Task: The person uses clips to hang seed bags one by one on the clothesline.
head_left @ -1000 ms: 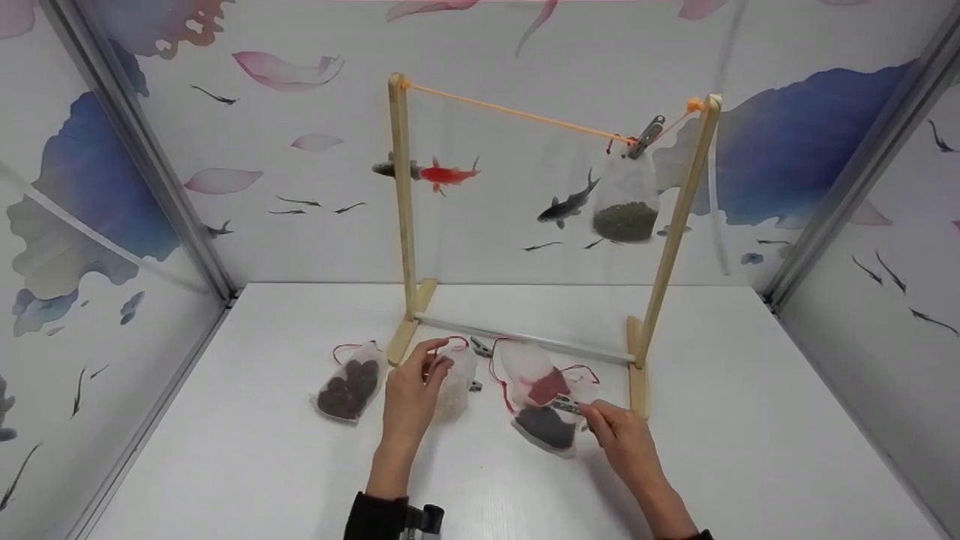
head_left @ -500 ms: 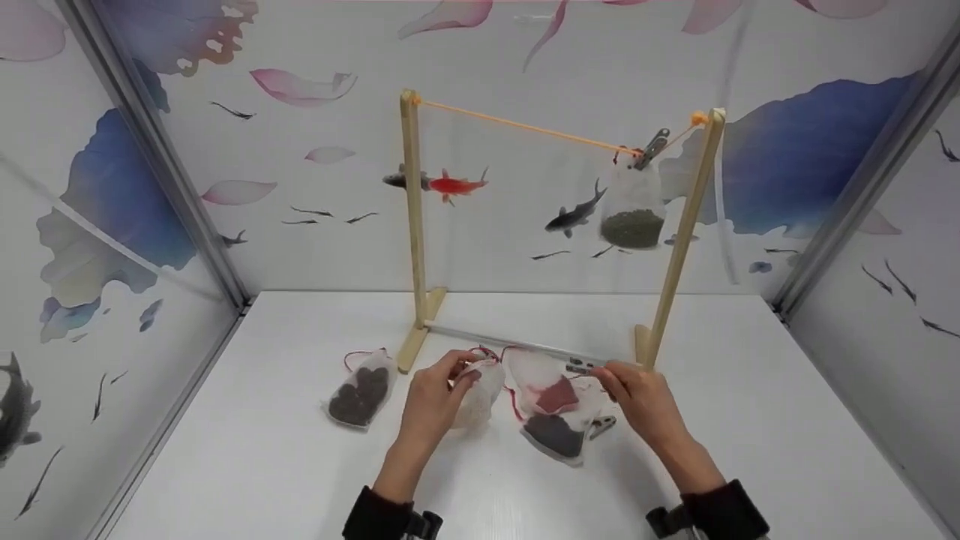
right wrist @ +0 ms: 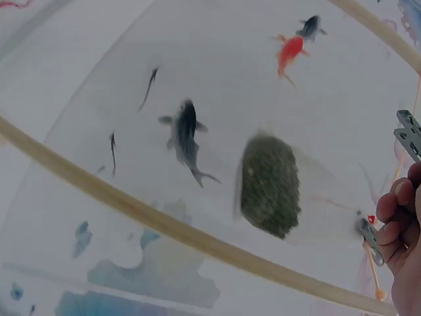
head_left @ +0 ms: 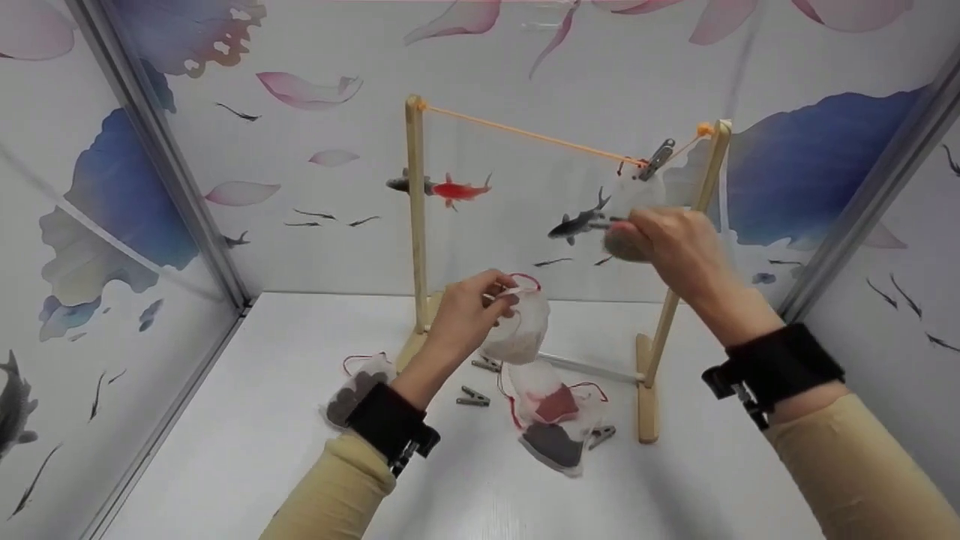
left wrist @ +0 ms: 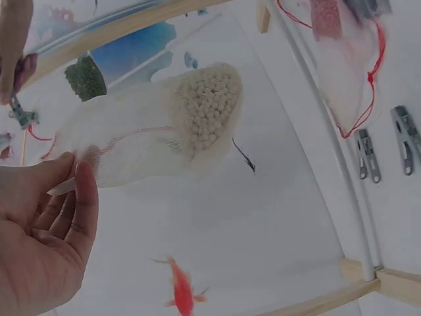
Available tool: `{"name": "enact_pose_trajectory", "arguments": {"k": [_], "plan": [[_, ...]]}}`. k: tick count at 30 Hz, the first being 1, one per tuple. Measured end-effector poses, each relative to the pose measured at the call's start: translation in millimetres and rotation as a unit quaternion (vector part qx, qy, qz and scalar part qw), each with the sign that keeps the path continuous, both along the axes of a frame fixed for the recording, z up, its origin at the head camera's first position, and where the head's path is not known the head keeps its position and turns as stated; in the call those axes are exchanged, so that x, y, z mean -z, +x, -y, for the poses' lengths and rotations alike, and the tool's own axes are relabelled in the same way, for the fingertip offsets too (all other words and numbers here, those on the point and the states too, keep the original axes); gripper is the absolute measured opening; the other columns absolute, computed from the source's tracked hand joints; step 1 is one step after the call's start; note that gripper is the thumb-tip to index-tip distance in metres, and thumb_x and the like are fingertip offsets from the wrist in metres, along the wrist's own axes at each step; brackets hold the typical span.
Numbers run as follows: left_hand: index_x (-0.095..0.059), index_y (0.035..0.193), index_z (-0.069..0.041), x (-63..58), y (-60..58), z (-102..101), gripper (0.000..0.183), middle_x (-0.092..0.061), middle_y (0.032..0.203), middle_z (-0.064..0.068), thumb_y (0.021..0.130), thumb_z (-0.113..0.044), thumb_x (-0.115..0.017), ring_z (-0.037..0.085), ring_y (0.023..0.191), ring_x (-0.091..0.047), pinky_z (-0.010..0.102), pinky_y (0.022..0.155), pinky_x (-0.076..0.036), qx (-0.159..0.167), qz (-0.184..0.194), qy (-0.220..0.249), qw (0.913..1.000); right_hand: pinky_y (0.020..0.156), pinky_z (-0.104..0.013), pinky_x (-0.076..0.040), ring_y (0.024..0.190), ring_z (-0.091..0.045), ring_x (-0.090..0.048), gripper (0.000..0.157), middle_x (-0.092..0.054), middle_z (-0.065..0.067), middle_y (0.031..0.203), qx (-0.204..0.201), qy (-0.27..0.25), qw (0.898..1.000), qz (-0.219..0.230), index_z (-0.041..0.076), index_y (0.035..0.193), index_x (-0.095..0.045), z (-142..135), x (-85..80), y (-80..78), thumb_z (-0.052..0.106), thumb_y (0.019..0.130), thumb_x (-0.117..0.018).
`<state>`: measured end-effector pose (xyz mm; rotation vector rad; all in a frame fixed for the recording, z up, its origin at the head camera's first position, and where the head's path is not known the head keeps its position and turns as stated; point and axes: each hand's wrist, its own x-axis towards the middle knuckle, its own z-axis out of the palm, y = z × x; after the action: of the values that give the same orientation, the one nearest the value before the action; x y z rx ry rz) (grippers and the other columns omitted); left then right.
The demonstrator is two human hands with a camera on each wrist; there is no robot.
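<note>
Fingers (left wrist: 84,204) of the left hand (head_left: 469,311) pinch closed on the neck of a white mesh drawstring pouch of pale round beads (head_left: 520,334), at mid-frame in the head view; the right hand (head_left: 679,244), right of centre, grips a silver metal spring clip (right wrist: 409,135) between curled fingers. Half a second ago both were low over the white table (head_left: 225,450); now both are raised, which I judge brings them nearer the orange cord (head_left: 525,133) across the upper frame, with pouch and clip not yet joined. Behind the right hand, a mesh bag of green granules (right wrist: 270,184) hangs from that cord. A dark-filled mesh bag (head_left: 354,388) lies at lower left.
</note>
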<state>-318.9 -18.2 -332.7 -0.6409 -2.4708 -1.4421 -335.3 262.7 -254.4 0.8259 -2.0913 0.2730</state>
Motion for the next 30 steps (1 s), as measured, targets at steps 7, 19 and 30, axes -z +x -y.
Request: {"name": "enact_pose_trajectory", "arguments": {"k": [7,19,30], "plan": [[-0.072,0.111,-0.011,-36.9,-36.6,-33,0.016,-0.076,0.103,0.007,0.099,-0.013,-0.062,0.017,0.082,-0.075,0.021,0.066,-0.057,-0.013,-0.025,0.02,0.9994,0.048,-0.034,-0.029,0.047,-0.027,-0.038,0.038,-0.043,-0.012,0.053,0.087,0.043,0.995,-0.03,0.002,0.071,-0.049,-5,-54.9,-13.9,0.027,0.096,-0.062],[-0.07,0.112,-0.012,-79.5,-77.0,-81,0.015,-0.074,0.104,0.006,0.1,-0.014,-0.061,0.014,0.084,-0.074,0.018,0.07,-0.056,-0.066,-0.039,0.108,0.9911,0.043,-0.041,-0.034,0.044,-0.031,-0.045,0.037,-0.053,-0.016,0.055,0.139,0.118,0.983,-0.001,-0.002,0.075,-0.058,2,-84.8,-31.8,0.026,0.098,-0.061],[-0.064,0.114,-0.011,-91.8,-87.0,-108,0.015,-0.072,0.11,0.007,0.101,-0.009,-0.058,0.011,0.086,-0.073,0.016,0.074,-0.056,-0.053,-0.024,0.177,0.9825,0.053,-0.041,-0.038,0.051,-0.032,-0.053,0.039,-0.056,-0.014,0.053,0.152,0.186,0.971,-0.014,0.0,0.07,-0.06,3,-83.2,-38.2,0.03,0.095,-0.066]]}}
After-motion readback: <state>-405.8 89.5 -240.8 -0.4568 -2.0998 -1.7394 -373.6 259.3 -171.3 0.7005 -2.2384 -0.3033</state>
